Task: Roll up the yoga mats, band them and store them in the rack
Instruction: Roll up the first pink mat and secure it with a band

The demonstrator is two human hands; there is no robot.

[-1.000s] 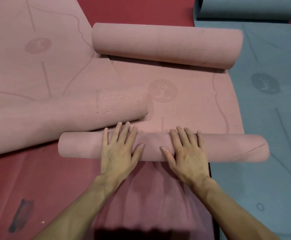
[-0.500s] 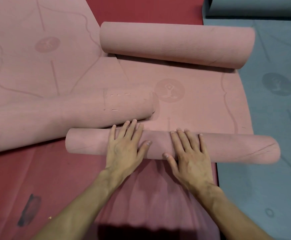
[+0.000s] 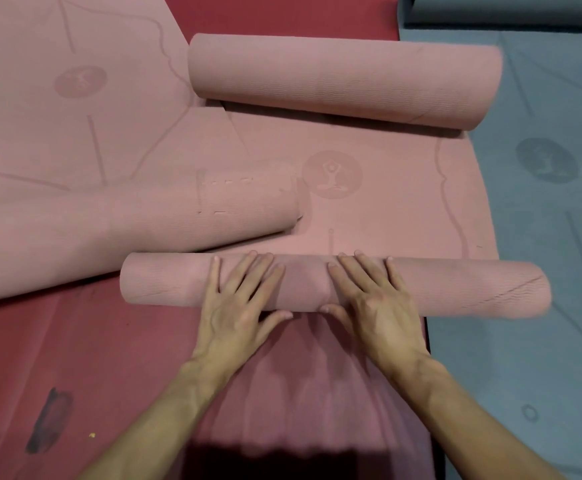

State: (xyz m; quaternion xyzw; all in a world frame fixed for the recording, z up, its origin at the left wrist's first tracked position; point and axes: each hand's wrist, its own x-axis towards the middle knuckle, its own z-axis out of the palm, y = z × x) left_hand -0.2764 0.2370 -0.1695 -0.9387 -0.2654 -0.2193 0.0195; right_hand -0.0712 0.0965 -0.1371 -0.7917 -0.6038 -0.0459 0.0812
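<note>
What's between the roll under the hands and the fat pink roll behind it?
Head view: the unrolled pink mat with a round yoga-figure print; a third pink roll pokes in from the left.

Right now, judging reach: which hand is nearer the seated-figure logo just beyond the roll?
Right. The right hand lies directly below the logo; the left hand sits below and leftward.

I'm looking down on a red floor (image 3: 75,358) that carries everything. In the middle a pink mat (image 3: 386,209) lies flat on it, curled into a near roll (image 3: 462,289) and a far roll (image 3: 345,79). On the left a second pink mat (image 3: 23,116) is spread out; its rolled edge (image 3: 126,230) ends over the middle mat's left side. A blue-grey mat (image 3: 542,254) lies just beside it on the right. At lower left the bare floor shows a dark smudge (image 3: 49,422) and a yellow crumb (image 3: 92,435).
</note>
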